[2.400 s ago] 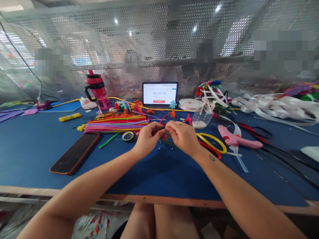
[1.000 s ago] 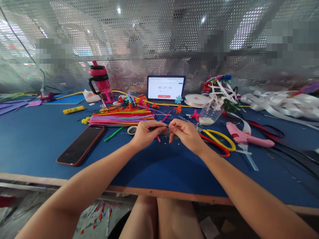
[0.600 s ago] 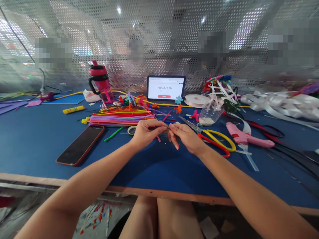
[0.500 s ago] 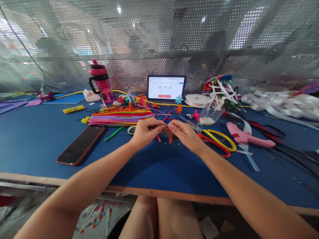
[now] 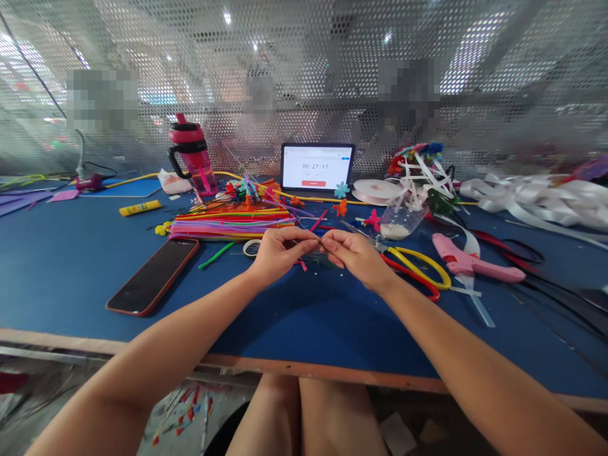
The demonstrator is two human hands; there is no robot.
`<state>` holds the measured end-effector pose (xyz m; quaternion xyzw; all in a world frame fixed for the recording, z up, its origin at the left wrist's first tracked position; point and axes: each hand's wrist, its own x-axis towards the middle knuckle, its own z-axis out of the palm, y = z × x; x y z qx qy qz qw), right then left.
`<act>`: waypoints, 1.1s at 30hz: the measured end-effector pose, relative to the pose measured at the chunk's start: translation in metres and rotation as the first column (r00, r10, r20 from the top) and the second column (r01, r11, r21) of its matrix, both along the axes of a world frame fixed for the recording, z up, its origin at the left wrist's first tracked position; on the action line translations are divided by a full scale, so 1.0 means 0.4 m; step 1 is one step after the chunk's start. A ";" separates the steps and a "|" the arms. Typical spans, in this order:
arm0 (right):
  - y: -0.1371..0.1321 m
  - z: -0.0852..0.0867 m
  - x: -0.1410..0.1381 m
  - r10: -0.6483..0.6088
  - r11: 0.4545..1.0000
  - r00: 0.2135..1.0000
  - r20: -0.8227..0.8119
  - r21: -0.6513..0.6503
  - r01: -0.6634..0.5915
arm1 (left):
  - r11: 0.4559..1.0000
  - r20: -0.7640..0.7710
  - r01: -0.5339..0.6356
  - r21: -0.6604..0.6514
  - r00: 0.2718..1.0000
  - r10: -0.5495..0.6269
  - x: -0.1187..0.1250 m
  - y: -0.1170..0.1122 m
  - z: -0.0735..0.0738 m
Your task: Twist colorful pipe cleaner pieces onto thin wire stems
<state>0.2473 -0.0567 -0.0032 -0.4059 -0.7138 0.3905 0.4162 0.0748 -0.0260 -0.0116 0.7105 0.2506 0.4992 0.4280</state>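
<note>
You hold both hands raised over the blue desk (image 5: 71, 285), near its middle. Your left hand (image 5: 282, 254) and right hand (image 5: 356, 258) meet at the fingertips, both grips clenched in a pinch on a thin stem (image 5: 319, 241) (your fingers hide most of it, so its material cannot be confirmed). The stem sits between your hands, above the desk. Your pinch is correctly placed at the fingertips; keep it there so the work stays in your view. Just left of your left hand lie a small tape roll (image 5: 251, 248) and a bundle of coloured pipe cleaners (image 5: 232, 226). Right of your right hand lie yellow-and-red-handled scissors (image 5: 418, 269), with a pink hot glue gun (image 5: 468, 266) beyond them. The only legible writing is on the far tablet (image 5: 316, 166), whose timer reads 00:27:17. No brand can be read.
</note>
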 end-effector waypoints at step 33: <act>-0.004 0.006 0.007 -0.081 0.995 0.968 0.238 0.084 0.063 | 0.998 -0.011 -0.047 -0.046 0.999 0.046 0.000 0.019 -0.011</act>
